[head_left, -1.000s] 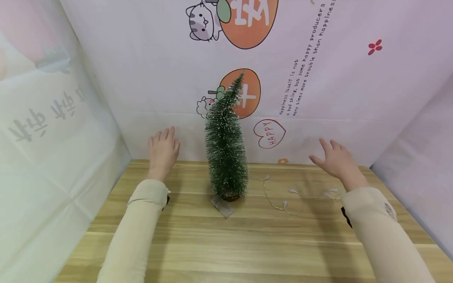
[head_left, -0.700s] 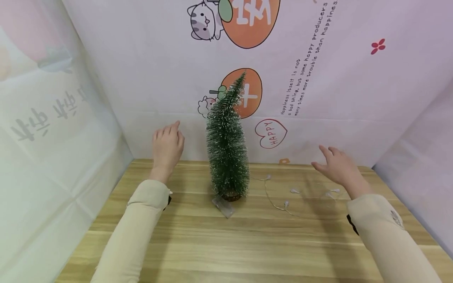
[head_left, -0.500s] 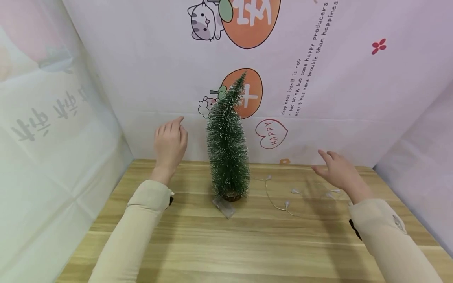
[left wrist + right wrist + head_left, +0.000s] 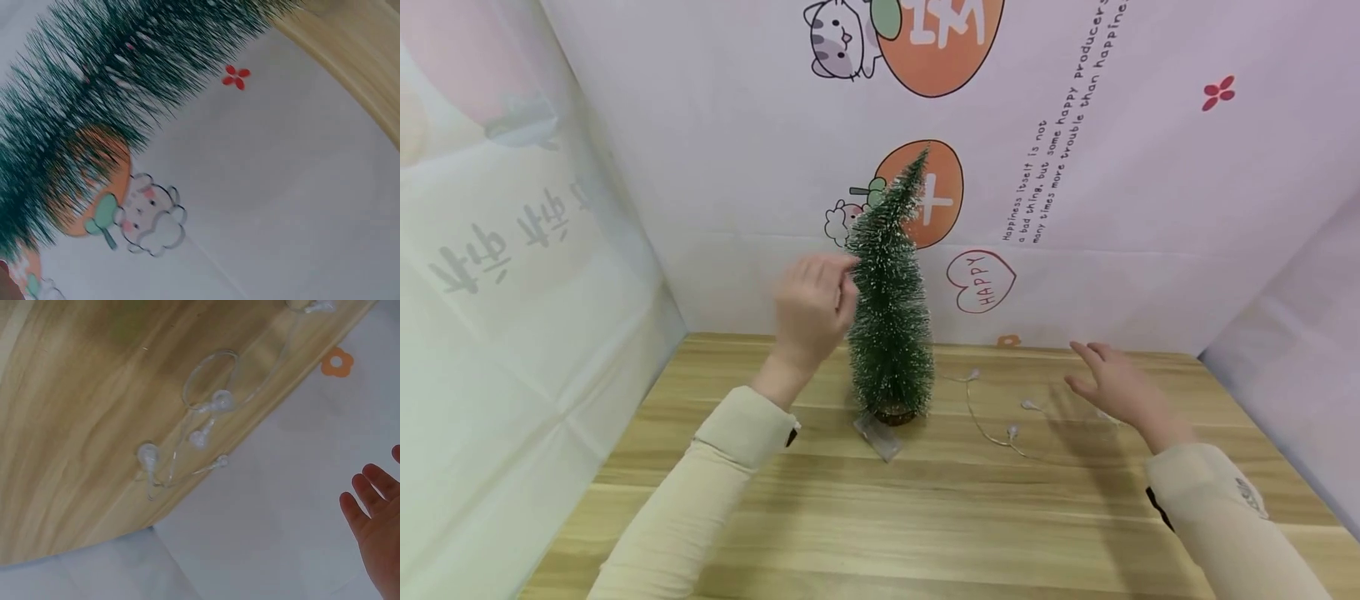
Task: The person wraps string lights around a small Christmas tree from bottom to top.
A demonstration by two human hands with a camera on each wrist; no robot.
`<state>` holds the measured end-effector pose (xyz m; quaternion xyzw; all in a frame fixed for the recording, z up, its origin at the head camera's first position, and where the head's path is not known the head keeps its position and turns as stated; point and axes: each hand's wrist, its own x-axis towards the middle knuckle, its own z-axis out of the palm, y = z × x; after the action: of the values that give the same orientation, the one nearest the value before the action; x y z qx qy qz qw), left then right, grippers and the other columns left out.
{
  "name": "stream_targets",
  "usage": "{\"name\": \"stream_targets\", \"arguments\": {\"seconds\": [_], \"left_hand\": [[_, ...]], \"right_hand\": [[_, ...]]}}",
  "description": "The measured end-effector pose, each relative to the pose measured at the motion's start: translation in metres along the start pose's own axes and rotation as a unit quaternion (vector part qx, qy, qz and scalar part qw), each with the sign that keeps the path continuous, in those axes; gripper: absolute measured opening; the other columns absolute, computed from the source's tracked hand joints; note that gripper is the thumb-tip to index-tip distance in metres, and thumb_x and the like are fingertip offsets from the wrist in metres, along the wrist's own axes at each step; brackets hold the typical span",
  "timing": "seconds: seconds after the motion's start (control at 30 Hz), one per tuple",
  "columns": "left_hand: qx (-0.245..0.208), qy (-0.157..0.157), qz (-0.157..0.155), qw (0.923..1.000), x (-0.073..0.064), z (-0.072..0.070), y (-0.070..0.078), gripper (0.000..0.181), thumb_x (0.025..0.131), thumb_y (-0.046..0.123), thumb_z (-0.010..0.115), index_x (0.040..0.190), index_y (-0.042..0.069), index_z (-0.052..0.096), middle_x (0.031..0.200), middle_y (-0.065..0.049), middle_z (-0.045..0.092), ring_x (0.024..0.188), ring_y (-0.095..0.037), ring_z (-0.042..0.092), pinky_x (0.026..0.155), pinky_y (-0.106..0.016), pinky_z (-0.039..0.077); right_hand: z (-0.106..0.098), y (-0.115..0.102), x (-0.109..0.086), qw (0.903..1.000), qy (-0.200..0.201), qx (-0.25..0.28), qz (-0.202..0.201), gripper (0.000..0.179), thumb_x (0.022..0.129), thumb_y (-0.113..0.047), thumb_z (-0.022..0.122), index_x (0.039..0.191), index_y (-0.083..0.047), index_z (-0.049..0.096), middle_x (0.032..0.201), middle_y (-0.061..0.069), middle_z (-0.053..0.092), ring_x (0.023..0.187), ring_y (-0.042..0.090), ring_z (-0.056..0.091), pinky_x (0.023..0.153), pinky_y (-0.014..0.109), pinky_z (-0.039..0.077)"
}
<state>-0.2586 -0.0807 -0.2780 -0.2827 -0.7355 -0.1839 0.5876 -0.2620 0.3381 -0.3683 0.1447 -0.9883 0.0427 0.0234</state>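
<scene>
A green artificial Christmas tree [image 4: 889,325], its bristles flecked with white, stands upright on a round brown base. My left hand [image 4: 812,312], blurred, is beside its left edge at mid-height; contact cannot be told from here. In the left wrist view only a sliver of a finger [image 4: 7,284] shows, near the tree [image 4: 81,94]. Fingers spread, my right hand [image 4: 1120,387] hovers over the table's right side, holding nothing. Beneath it lies a fairy-light string [image 4: 977,423] with clear bulbs, seen loosely looped in the right wrist view. By the tree's base lies a small clear flat box [image 4: 877,437].
The wooden table [image 4: 880,533] meets a white printed cloth backdrop [image 4: 715,167] along its back edge. Similar cloth walls rise at the left [image 4: 505,350] and right [image 4: 1292,317].
My left hand has moved right, up to the tree's side. My right hand has lowered slightly. The tree and lights stay in place while the head view shifts a little.
</scene>
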Motion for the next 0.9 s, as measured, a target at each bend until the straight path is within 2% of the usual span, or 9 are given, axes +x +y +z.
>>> {"name": "stream_targets", "arguments": {"seconds": [0.17,0.27,0.4,0.53,0.73,0.8,0.9], "left_hand": [[-0.014,-0.013,0.098,0.9950,-0.003,0.006,0.027,0.015,0.086,0.008,0.053,0.095,0.004,0.064,0.085,-0.007,0.070,0.077,-0.020,0.065,0.071,-0.029,0.056],[-0.002,-0.036,0.148,0.9884,-0.008,0.011,0.043,0.014,0.084,0.015,0.059,0.094,0.008,0.067,0.087,-0.003,0.071,0.081,-0.016,0.067,0.077,-0.026,0.056],[0.009,-0.067,0.198,0.9778,-0.018,0.021,0.062,0.014,0.079,0.018,0.066,0.091,0.012,0.069,0.086,0.003,0.072,0.081,-0.011,0.067,0.076,-0.020,0.056],[0.012,-0.112,0.220,0.9691,-0.035,0.034,0.079,0.013,0.082,0.022,0.064,0.092,0.017,0.070,0.087,0.008,0.072,0.081,-0.008,0.067,0.077,-0.017,0.055],[0.033,-0.186,0.244,0.9511,-0.062,0.056,0.105,0.016,0.087,0.029,0.059,0.098,0.022,0.070,0.092,0.011,0.071,0.086,-0.004,0.067,0.080,-0.016,0.055],[0.039,-0.213,0.243,0.9455,-0.069,0.062,0.113,0.017,0.089,0.031,0.059,0.099,0.024,0.069,0.095,0.011,0.071,0.090,-0.005,0.067,0.083,-0.017,0.055],[0.058,-0.279,0.218,0.9334,-0.080,0.071,0.124,0.021,0.092,0.033,0.055,0.107,0.025,0.067,0.103,0.010,0.071,0.104,-0.009,0.066,0.092,-0.020,0.053]], "right_hand": [[0.013,0.002,-0.004,0.9998,0.001,-0.018,-0.007,0.064,0.096,-0.036,0.053,0.142,0.005,0.036,0.136,0.038,0.042,0.121,0.057,0.042,0.097,0.067,0.040],[0.021,0.002,-0.006,0.9997,-0.005,-0.022,-0.011,0.062,0.095,-0.035,0.055,0.141,0.003,0.038,0.136,0.036,0.043,0.120,0.056,0.044,0.093,0.066,0.043],[0.036,0.002,-0.008,0.9992,0.014,-0.020,-0.031,0.060,0.092,-0.029,0.060,0.138,0.005,0.042,0.132,0.036,0.047,0.116,0.056,0.048,0.093,0.064,0.044],[0.052,0.005,-0.010,0.9981,0.029,-0.030,-0.047,0.058,0.087,-0.020,0.066,0.134,0.007,0.045,0.126,0.038,0.051,0.110,0.056,0.051,0.090,0.064,0.046],[0.071,0.009,-0.013,0.9992,0.013,0.008,-0.036,0.057,0.086,-0.007,0.064,0.136,0.008,0.042,0.127,0.040,0.047,0.109,0.060,0.049,0.084,0.067,0.047],[0.075,0.010,-0.015,0.9993,0.002,0.019,-0.031,0.056,0.086,-0.003,0.063,0.136,0.008,0.040,0.128,0.041,0.046,0.110,0.060,0.048,0.084,0.066,0.048],[0.076,0.011,-0.018,0.9993,-0.009,0.028,-0.023,0.055,0.085,0.002,0.062,0.135,0.008,0.041,0.128,0.041,0.045,0.111,0.060,0.047,0.086,0.065,0.047]]}}
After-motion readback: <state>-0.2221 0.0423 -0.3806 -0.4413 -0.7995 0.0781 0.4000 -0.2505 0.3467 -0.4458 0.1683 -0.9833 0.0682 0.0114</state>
